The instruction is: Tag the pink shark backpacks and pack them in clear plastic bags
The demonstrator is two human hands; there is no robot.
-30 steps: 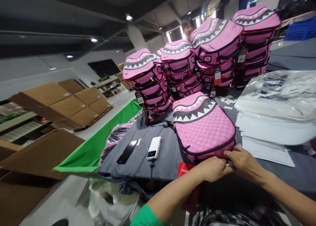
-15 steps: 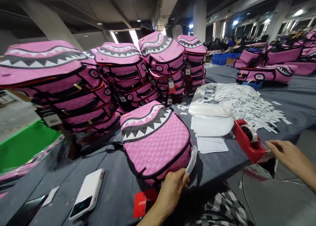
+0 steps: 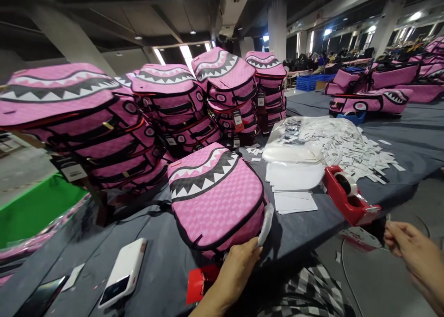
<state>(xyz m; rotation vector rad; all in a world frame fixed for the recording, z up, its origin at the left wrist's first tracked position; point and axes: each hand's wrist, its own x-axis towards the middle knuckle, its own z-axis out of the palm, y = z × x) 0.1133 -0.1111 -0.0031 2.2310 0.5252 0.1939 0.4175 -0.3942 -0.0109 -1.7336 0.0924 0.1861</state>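
Observation:
A pink checked backpack (image 3: 218,201) with a black-and-white shark-teeth band lies on the table in front of me. At its lower right edge, my left hand (image 3: 241,259) is closed on a translucent whitish wrapped strip (image 3: 266,224). A red tag (image 3: 199,282) hangs beside that wrist. Over on the right, my right hand (image 3: 405,243) is pinched around a small clear piece of tape (image 3: 388,219), off the table's edge. The red tape dispenser (image 3: 350,199) with its roll stands on the table edge to the left of that hand.
Tall stacks of similar pink backpacks (image 3: 100,109) line the back. White slips (image 3: 360,150) and clear plastic bags (image 3: 294,141) lie behind white cards (image 3: 294,201). At left are a white power bank (image 3: 123,273), a phone (image 3: 41,296) and a green bin (image 3: 45,206).
My right hand has moved down and away from the dispenser, its fingers now pinched with a bit of tape. The left hand stays at the backpack's lower edge.

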